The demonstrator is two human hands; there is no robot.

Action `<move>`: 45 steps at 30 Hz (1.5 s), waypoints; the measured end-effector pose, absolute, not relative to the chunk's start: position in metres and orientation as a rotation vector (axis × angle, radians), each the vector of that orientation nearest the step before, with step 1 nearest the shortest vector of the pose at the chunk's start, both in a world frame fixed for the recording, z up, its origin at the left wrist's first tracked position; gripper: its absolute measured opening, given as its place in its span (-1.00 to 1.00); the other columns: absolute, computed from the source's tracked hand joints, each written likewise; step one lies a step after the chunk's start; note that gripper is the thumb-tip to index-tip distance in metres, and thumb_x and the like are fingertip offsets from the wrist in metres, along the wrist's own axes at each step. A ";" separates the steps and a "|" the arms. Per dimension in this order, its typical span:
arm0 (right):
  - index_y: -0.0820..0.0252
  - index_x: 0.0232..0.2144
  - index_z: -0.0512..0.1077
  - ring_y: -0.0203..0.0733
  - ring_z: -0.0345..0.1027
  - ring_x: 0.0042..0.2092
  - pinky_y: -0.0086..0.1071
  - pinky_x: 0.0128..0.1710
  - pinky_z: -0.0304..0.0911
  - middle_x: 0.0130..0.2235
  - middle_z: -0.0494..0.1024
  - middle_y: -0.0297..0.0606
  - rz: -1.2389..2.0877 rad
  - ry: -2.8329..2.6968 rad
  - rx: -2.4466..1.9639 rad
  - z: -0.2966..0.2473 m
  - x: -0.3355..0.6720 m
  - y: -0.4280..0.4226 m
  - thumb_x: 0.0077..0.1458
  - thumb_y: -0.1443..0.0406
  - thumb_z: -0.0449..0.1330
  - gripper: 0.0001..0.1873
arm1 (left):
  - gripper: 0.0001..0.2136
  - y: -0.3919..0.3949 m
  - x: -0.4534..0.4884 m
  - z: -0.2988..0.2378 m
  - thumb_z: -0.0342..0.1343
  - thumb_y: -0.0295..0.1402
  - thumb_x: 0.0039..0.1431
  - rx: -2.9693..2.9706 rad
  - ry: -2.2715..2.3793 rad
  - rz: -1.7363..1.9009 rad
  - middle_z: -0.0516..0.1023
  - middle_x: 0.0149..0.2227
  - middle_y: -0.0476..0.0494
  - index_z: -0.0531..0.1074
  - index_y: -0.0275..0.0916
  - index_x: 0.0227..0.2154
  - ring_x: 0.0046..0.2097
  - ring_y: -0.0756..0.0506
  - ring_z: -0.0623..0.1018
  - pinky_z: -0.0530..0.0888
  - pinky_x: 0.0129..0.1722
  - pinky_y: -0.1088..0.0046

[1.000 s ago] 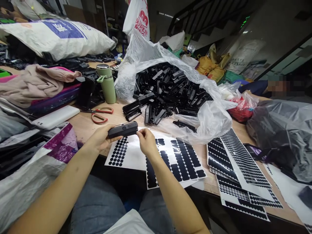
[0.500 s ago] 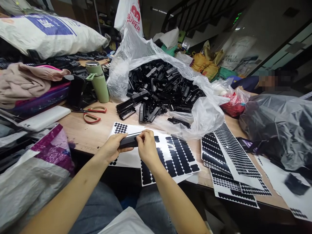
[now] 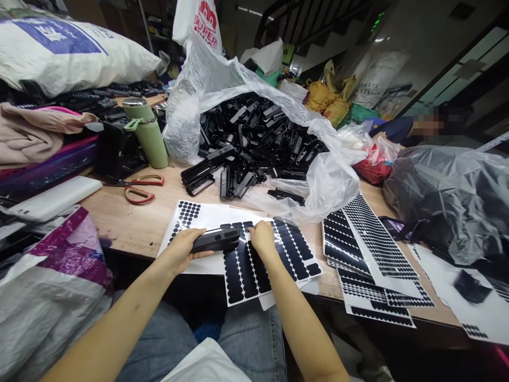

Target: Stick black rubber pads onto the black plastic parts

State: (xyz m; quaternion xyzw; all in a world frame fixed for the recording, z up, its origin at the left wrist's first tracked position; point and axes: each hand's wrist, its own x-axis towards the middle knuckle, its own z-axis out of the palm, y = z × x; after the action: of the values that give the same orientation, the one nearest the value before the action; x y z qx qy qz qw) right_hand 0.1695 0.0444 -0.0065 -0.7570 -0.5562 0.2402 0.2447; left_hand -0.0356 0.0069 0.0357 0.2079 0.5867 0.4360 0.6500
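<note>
My left hand [image 3: 183,249] is closed around a long black plastic piece [image 3: 217,240] with a carbon-fibre-like pattern, held level above the sheets. My right hand [image 3: 262,240] is over a white sheet of black stickers [image 3: 284,265], fingers curled together near a row of dark shapes. Whatever its fingertips pinch is hidden. Under the left hand lies another sheet with small round black stickers [image 3: 189,213]. Beyond the hands, a large clear plastic bag [image 3: 338,180] lies open, full of similar black plastic pieces [image 3: 258,138].
Red-handled scissors [image 3: 140,195] and a green flask [image 3: 149,135] stand to the left. More sticker sheets [image 3: 377,254] are stacked at the right, beside a dark translucent bag [image 3: 441,201]. A person's arm [image 3: 393,129] shows behind. The table's front edge runs near my lap.
My right hand has left the black plastic piece and moved right onto the sticker sheet. My left hand still holds the piece, slightly lower. The view has shifted a little.
</note>
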 end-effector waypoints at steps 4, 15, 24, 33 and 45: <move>0.27 -0.44 0.37 0.04 0.32 -0.17 -0.21 -0.17 0.12 -0.20 0.42 0.08 0.674 -1.503 -2.028 -0.014 0.171 0.043 -0.06 0.36 0.15 -0.94 | -0.94 0.006 -0.034 0.033 0.15 -0.44 -0.02 0.458 1.344 0.982 0.46 -0.40 -0.14 0.44 -0.32 -0.53 -0.39 -0.09 0.51 0.58 -0.45 0.27; 0.21 -0.50 0.36 -0.25 0.29 -0.36 -0.33 -0.28 0.24 -0.43 0.42 -0.28 1.119 -1.192 -1.618 0.014 0.177 0.017 -0.05 0.13 0.13 -0.76 | -0.97 0.004 -0.038 0.035 0.15 -0.47 -0.02 0.441 1.315 0.958 0.48 -0.39 -0.14 0.46 -0.33 -0.50 -0.37 -0.09 0.52 0.59 -0.49 0.28; 0.22 -0.59 0.34 -0.34 0.19 -0.42 -0.39 -0.32 0.20 -0.50 0.34 -0.38 1.529 -0.901 -1.307 0.042 0.159 -0.018 -0.24 0.15 0.30 -0.72 | -0.94 -0.003 -0.037 0.042 0.18 -0.42 -0.05 0.542 1.255 0.926 0.48 -0.40 -0.14 0.47 -0.31 -0.49 -0.35 -0.10 0.51 0.59 -0.52 0.32; 0.22 -0.59 0.34 -0.34 0.16 -0.44 -0.41 -0.36 0.17 -0.52 0.32 -0.39 1.459 -0.914 -1.326 0.038 0.157 -0.022 -0.24 0.14 0.31 -0.70 | -0.92 -0.007 -0.034 0.044 0.20 -0.37 -0.07 0.582 1.260 0.909 0.45 -0.42 -0.10 0.47 -0.27 -0.53 -0.36 -0.10 0.50 0.59 -0.50 0.32; 0.21 -0.56 0.36 -0.32 0.13 -0.42 -0.40 -0.36 0.11 -0.50 0.31 -0.38 1.378 -0.989 -1.390 0.036 0.153 -0.027 -0.17 0.14 0.27 -0.74 | -0.90 -0.012 -0.032 0.046 0.18 -0.35 -0.05 0.571 1.268 0.894 0.43 -0.43 -0.12 0.46 -0.27 -0.55 -0.36 -0.08 0.46 0.57 -0.49 0.33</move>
State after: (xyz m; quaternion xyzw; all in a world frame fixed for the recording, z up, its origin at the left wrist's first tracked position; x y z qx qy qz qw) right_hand 0.1534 -0.0270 0.0363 -0.5640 -0.4012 0.5588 0.4567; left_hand -0.0321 -0.0117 0.0464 0.2542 0.5642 0.3977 0.6774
